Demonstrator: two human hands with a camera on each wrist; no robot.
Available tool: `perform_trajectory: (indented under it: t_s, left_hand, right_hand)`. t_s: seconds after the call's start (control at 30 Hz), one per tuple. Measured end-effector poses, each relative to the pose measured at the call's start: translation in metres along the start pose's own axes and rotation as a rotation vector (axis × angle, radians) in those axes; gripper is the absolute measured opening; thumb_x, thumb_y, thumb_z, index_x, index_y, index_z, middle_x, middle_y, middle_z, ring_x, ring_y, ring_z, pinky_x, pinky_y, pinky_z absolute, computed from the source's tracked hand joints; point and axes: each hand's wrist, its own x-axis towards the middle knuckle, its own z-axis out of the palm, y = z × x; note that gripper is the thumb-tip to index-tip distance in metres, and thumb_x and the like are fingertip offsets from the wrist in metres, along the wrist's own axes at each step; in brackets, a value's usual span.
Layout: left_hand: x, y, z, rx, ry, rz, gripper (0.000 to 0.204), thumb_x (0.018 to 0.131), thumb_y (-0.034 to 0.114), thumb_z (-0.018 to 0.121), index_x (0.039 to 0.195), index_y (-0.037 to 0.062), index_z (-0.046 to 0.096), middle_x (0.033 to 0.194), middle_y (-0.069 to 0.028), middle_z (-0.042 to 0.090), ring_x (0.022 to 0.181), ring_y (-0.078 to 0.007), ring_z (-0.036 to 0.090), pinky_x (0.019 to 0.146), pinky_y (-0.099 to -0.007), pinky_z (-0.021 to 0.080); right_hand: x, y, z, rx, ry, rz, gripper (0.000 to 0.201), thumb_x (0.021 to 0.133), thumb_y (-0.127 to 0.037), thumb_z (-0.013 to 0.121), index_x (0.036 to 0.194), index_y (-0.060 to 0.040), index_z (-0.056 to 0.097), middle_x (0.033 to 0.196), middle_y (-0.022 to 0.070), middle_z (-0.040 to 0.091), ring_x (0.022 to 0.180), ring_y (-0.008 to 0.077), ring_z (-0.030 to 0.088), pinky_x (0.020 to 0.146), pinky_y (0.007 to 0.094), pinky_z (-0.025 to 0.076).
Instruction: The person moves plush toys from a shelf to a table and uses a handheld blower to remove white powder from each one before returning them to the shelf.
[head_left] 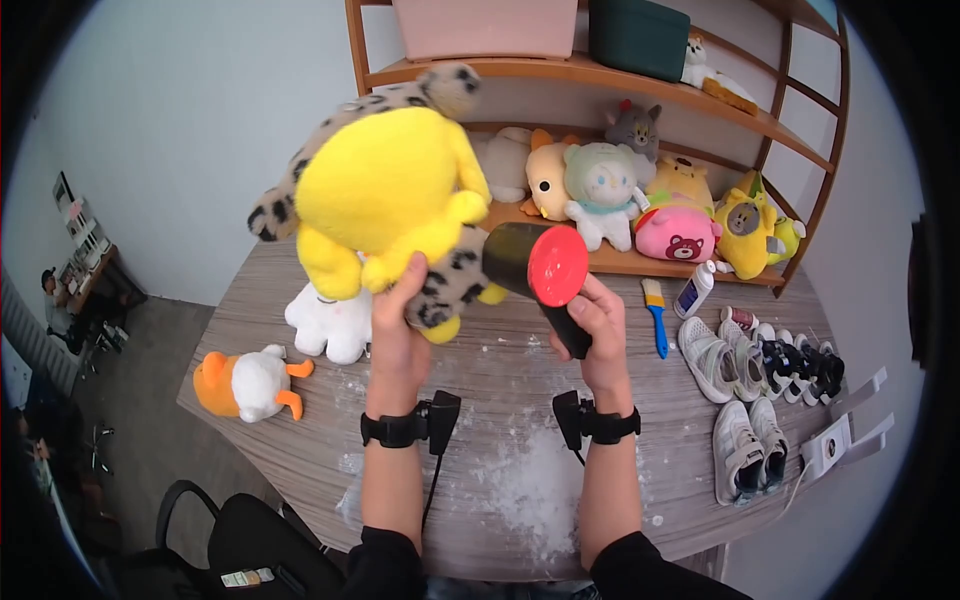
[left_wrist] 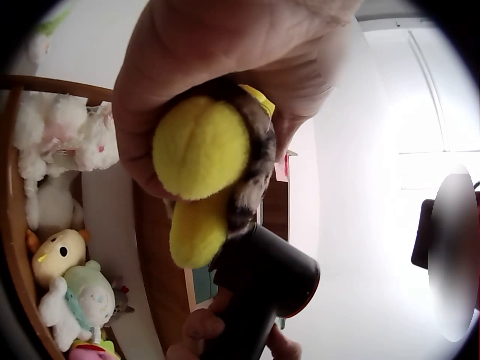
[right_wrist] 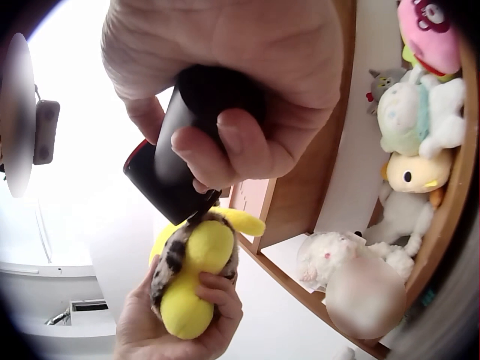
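A yellow plush toy point(head_left: 380, 175) in a black-spotted leopard coat is held up over the table, its face turned out of sight. My left hand point(head_left: 398, 335) grips it low down by the legs; its round yellow feet point(left_wrist: 201, 148) stick out of the fist in the left wrist view. My right hand point(head_left: 603, 335) is wrapped round the handle of a black hair dryer point(head_left: 515, 258) with a glossy red round end. The dryer's black barrel point(right_wrist: 161, 180) points at the plush, its front end right at the spotted coat in the right wrist view.
White powder point(head_left: 535, 490) is spread on the wooden table point(head_left: 500, 370). A white plush point(head_left: 330, 325) and an orange-and-white duck plush point(head_left: 255, 383) lie left. A blue-handled brush point(head_left: 656, 318), a white bottle point(head_left: 694, 290) and several shoes point(head_left: 740, 450) stand right. Plush toys line the shelf point(head_left: 600, 262) behind.
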Motion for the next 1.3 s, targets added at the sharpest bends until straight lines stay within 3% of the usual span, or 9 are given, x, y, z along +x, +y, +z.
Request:
perform_trajectory:
  t_s: [0.07,0.13,0.4,0.5,0.7,0.8,1.3]
  left_hand:
    - [-0.003,0.013,-0.004,-0.09,-0.043,-0.098,0.04,0.101,0.03,0.054,0.131,0.0031,0.053,0.123,-0.0116,0.065,0.105,-0.0238,0.066,0.075,-0.0392,0.056]
    - [-0.004,0.018,0.005,-0.13,-0.024,-0.087,0.042,0.102,0.033,0.051,0.132,0.0038,0.052,0.124,-0.0123,0.064,0.106,-0.0251,0.066,0.074,-0.0411,0.056]
    - [-0.003,0.014,0.012,-0.245,-0.035,-0.044,0.041,0.103,0.035,0.049,0.13,0.0039,0.052,0.118,-0.0114,0.065,0.099,-0.0237,0.065,0.075,-0.039,0.054]
    - [-0.002,0.011,0.011,-0.254,-0.02,-0.057,0.04,0.104,0.035,0.045,0.132,0.0064,0.051,0.122,-0.0116,0.064,0.103,-0.0244,0.064,0.073,-0.0425,0.053]
    - [-0.005,0.002,0.019,-0.159,0.03,-0.07,0.041,0.102,0.024,0.052,0.137,0.0034,0.048,0.128,-0.0096,0.062,0.116,-0.0226,0.06,0.096,-0.0398,0.049]
    - [-0.007,-0.008,0.019,-0.059,-0.068,-0.123,0.041,0.1,0.019,0.055,0.137,0.0023,0.05,0.132,-0.008,0.06,0.12,-0.0203,0.058,0.104,-0.0364,0.045]
    - [-0.012,0.0,0.023,-0.079,-0.041,-0.122,0.043,0.101,0.021,0.054,0.139,0.0022,0.048,0.137,-0.0077,0.056,0.126,-0.0195,0.053,0.107,-0.0376,0.041]
  right_hand:
    - [-0.003,-0.001,-0.006,-0.01,-0.017,0.009,0.037,0.092,-0.025,0.06,0.115,0.0041,0.062,0.085,0.0051,0.063,0.047,0.0053,0.044,0.042,0.0214,0.031]
    - [-0.002,-0.002,-0.011,-0.034,-0.081,0.008,0.037,0.091,-0.025,0.06,0.114,0.0042,0.062,0.086,0.005,0.063,0.047,0.0051,0.044,0.042,0.0212,0.031]
    - [-0.004,-0.005,-0.009,-0.122,-0.076,-0.008,0.033,0.089,-0.024,0.064,0.109,0.0024,0.063,0.085,0.0023,0.062,0.049,0.0027,0.042,0.044,0.0199,0.031]
    - [-0.004,-0.009,-0.012,-0.201,-0.076,-0.009,0.032,0.088,-0.024,0.066,0.108,0.0015,0.063,0.086,0.0011,0.062,0.05,0.0017,0.042,0.044,0.0196,0.032]
    - [-0.004,-0.008,-0.014,-0.257,-0.068,-0.052,0.031,0.089,-0.024,0.065,0.108,0.0008,0.063,0.081,-0.0005,0.061,0.051,0.0008,0.043,0.044,0.0189,0.032]
    - [-0.004,-0.007,-0.007,-0.15,-0.046,-0.062,0.031,0.09,-0.023,0.065,0.11,0.0011,0.062,0.079,-0.0012,0.061,0.051,0.0007,0.044,0.044,0.0187,0.032]
    - [-0.004,-0.004,-0.007,-0.063,-0.065,0.008,0.031,0.09,-0.021,0.063,0.111,0.0013,0.062,0.087,0.0008,0.063,0.055,0.0011,0.044,0.046,0.0188,0.033]
